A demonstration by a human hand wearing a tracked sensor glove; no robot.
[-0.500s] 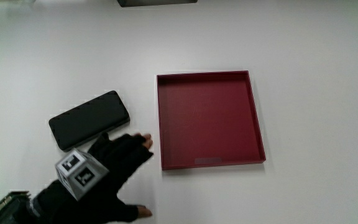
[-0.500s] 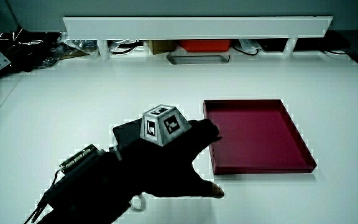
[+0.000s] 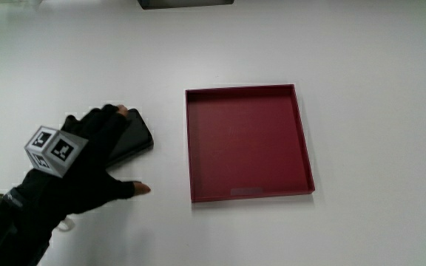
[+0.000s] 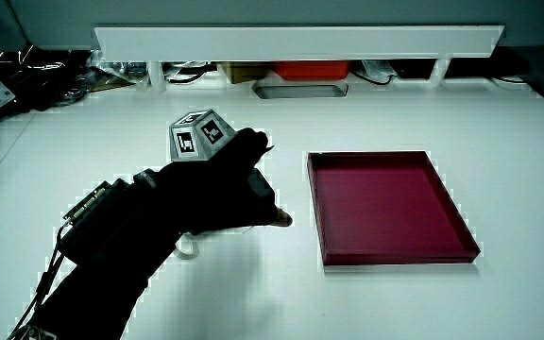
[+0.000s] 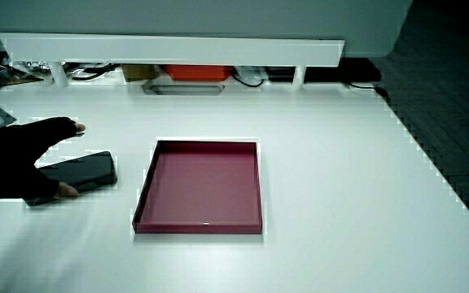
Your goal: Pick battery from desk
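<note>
While the hand point(image 3: 80, 166) lies over the battery point(image 3: 130, 137) | fingers point(image 3: 108, 118) spread, gripping nothing | step: reaching | next: close around it, lift off bench point(image 3: 361, 89)

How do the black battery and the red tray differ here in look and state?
The battery is a flat black slab lying slanted; the tray is a dark red, square, walled dish. The tray is plainly larger than the battery. The hand covers much of the battery, while the tray stands untouched and holds nothing. Both rest on the white table.
</note>
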